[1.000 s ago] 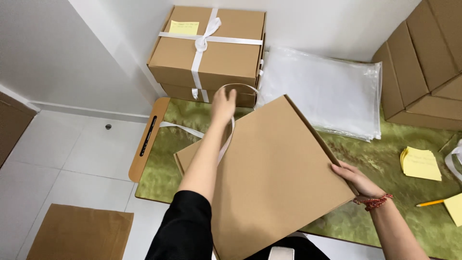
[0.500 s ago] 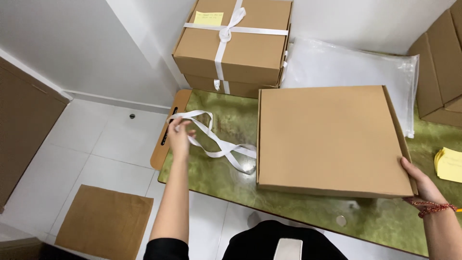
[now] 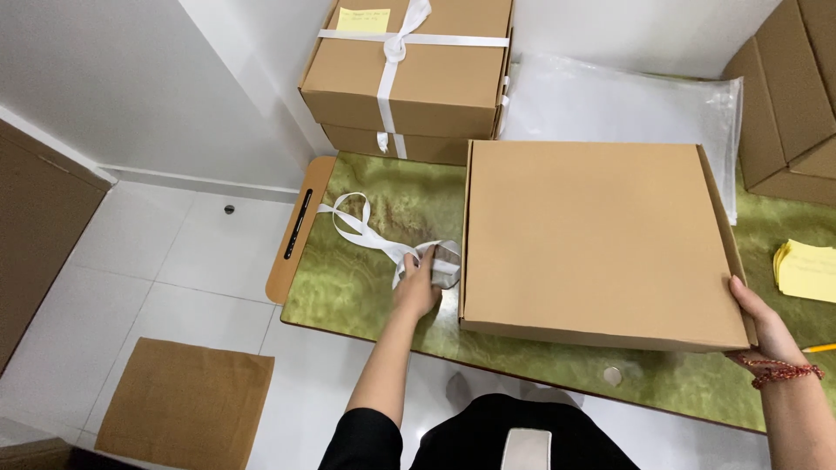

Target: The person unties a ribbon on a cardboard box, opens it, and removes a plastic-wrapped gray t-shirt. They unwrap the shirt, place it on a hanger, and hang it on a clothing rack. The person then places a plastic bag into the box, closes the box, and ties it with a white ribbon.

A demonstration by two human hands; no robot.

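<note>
Two stacked cardboard boxes (image 3: 409,87), tied with white ribbon and bearing a yellow note (image 3: 363,19), sit at the back of your green marbled table (image 3: 366,287) over white floor tiles. Your left hand (image 3: 416,287) pinches a loose white ribbon (image 3: 366,233) just beside the closed flat cardboard box (image 3: 596,239). Your right hand (image 3: 765,326) grips its near right corner.

matt cardboard box (image 3: 601,239), satin ribbon (image 3: 370,233), glossy table (image 3: 366,278)

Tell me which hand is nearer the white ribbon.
Left. The left hand rests on the white ribbon beside the flat cardboard box; the right hand grips that box's far right corner, well away.
</note>
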